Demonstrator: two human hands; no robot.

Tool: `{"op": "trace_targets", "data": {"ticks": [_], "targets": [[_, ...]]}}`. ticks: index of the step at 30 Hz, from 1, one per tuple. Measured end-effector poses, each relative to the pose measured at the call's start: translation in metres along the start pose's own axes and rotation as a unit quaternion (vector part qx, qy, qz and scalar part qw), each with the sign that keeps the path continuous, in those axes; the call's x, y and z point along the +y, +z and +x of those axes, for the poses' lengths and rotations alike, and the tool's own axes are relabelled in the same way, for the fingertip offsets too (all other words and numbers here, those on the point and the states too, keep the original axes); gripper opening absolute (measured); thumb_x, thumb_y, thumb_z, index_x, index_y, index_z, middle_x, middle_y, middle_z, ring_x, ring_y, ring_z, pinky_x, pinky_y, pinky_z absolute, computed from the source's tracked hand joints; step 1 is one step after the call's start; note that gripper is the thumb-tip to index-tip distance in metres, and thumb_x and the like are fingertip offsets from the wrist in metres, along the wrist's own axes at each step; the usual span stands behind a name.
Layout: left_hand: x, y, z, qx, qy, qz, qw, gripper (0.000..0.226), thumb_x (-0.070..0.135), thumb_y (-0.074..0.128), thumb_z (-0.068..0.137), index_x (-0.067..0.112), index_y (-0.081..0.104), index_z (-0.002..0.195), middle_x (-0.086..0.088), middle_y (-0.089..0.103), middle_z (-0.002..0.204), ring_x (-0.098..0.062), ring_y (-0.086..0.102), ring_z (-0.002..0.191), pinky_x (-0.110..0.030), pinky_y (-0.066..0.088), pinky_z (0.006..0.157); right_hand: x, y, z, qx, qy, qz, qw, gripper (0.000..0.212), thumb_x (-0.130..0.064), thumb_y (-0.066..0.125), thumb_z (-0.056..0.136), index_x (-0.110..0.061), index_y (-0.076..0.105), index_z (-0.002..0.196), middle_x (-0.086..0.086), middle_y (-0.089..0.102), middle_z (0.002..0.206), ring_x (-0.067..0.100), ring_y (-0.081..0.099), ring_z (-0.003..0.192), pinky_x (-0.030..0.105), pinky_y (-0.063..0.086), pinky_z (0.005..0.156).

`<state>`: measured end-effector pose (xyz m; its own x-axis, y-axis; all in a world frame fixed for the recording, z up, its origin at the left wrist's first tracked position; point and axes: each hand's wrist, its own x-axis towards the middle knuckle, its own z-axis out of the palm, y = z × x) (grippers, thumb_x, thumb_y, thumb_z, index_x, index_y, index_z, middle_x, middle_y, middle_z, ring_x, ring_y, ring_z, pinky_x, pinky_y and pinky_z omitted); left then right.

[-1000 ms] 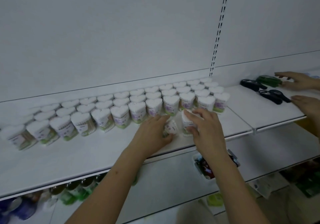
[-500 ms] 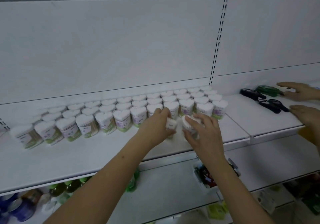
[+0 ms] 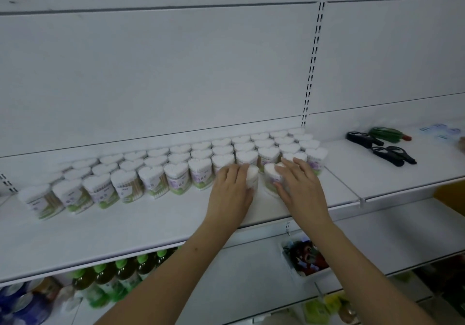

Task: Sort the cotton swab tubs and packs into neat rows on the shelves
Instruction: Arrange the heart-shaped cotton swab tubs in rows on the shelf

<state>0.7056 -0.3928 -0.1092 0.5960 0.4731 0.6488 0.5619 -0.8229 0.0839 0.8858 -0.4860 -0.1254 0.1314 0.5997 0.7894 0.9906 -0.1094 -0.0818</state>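
Observation:
Three rows of heart-lidded cotton swab tubs (image 3: 176, 177) stand along the back of the white shelf (image 3: 125, 224). In front of the front row, two more tubs stand upright side by side. My left hand (image 3: 231, 191) holds the left tub (image 3: 252, 177) from its left side, thumb round the front. My right hand (image 3: 299, 188) grips the right tub (image 3: 271, 175), fingers lying over its top and far side, thumb at its base. The two tubs sit close together with a small gap between them.
On the adjoining shelf to the right lie black scissors-like tools (image 3: 392, 154) and a green item (image 3: 387, 134). Another person's hand (image 3: 462, 143) shows at the right edge. Below are green bottles (image 3: 113, 279) and a white tray (image 3: 292, 271) of small goods.
Both my hands have carried their tubs back toward the front row and stood them upright. The other person's hands have withdrawn to the right edge.

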Motion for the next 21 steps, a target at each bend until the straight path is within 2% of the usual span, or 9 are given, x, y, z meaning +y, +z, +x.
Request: {"op": "trace_targets", "data": {"ticks": [3, 6, 10, 13, 16, 18, 21], "targets": [[-0.001, 0.001, 0.005, 0.021, 0.010, 0.020, 1.000, 0.046, 0.028, 0.081, 0.075, 0.013, 0.064, 0.114, -0.005, 0.064, 0.113, -0.029, 0.059, 0.103, -0.043, 0.053, 0.082, 0.003, 0.003, 0.003, 0.015, -0.002, -0.018, 1.000, 0.025, -0.024, 0.066, 0.093, -0.013, 0.066, 0.115, 0.007, 0.062, 0.118, 0.027, 0.054, 0.107, 0.035, 0.045, 0.095], [-0.005, 0.007, 0.011, 0.029, 0.017, 0.033, 0.999, 0.046, 0.034, 0.080, 0.077, 0.014, 0.065, 0.116, -0.004, 0.065, 0.118, -0.027, 0.056, 0.111, -0.041, 0.047, 0.087, 0.004, 0.006, 0.010, 0.001, -0.007, -0.031, 0.999, 0.025, -0.029, 0.059, 0.095, -0.015, 0.066, 0.115, 0.005, 0.062, 0.116, 0.026, 0.055, 0.107, 0.036, 0.044, 0.092], [-0.012, 0.015, 0.015, 0.005, 0.044, 0.009, 0.999, 0.046, 0.028, 0.071, 0.086, 0.009, 0.062, 0.127, -0.010, 0.061, 0.134, -0.030, 0.054, 0.128, -0.043, 0.046, 0.102, 0.007, 0.007, 0.015, -0.016, -0.016, -0.037, 0.999, 0.028, -0.026, 0.065, 0.093, -0.015, 0.066, 0.118, 0.003, 0.064, 0.118, 0.025, 0.054, 0.114, 0.038, 0.041, 0.102], [-0.018, 0.017, 0.020, -0.014, 0.048, -0.011, 0.999, 0.048, 0.021, 0.075, 0.083, 0.007, 0.062, 0.127, -0.012, 0.060, 0.137, -0.028, 0.056, 0.127, -0.040, 0.043, 0.106, 0.010, 0.010, 0.020, -0.017, -0.013, -0.025, 0.999, 0.030, -0.020, 0.072, 0.087, -0.013, 0.068, 0.116, 0.006, 0.068, 0.117, 0.027, 0.055, 0.119, 0.038, 0.034, 0.111], [-0.019, 0.015, 0.026, -0.034, 0.062, -0.023, 0.997, 0.049, 0.020, 0.077, 0.081, 0.006, 0.062, 0.125, -0.014, 0.060, 0.136, -0.030, 0.057, 0.126, -0.041, 0.042, 0.107, 0.013, 0.012, 0.025, -0.040, -0.006, -0.024, 0.999, 0.027, -0.019, 0.072, 0.086, -0.014, 0.069, 0.113, 0.006, 0.068, 0.116, 0.029, 0.056, 0.122, 0.048, 0.026, 0.118], [-0.019, 0.014, 0.027, -0.042, 0.065, -0.032, 0.997, 0.049, 0.019, 0.078, 0.080, 0.005, 0.062, 0.123, -0.015, 0.060, 0.137, -0.031, 0.058, 0.126, -0.043, 0.044, 0.105, 0.015, 0.013, 0.028, -0.060, 0.004, -0.012, 0.998, 0.026, -0.019, 0.072, 0.087, -0.014, 0.068, 0.112, 0.007, 0.066, 0.118, 0.030, 0.055, 0.123, 0.050, 0.025, 0.118], [-0.018, 0.013, 0.030, -0.046, 0.063, -0.027, 0.997, 0.050, 0.019, 0.081, 0.076, 0.005, 0.063, 0.120, -0.015, 0.063, 0.131, -0.032, 0.062, 0.119, -0.042, 0.050, 0.098, 0.016, 0.013, 0.032, -0.098, 0.027, 0.050, 0.994, 0.027, -0.017, 0.071, 0.088, -0.012, 0.066, 0.114, 0.010, 0.062, 0.125, 0.033, 0.056, 0.119, 0.045, 0.036, 0.109]]}}
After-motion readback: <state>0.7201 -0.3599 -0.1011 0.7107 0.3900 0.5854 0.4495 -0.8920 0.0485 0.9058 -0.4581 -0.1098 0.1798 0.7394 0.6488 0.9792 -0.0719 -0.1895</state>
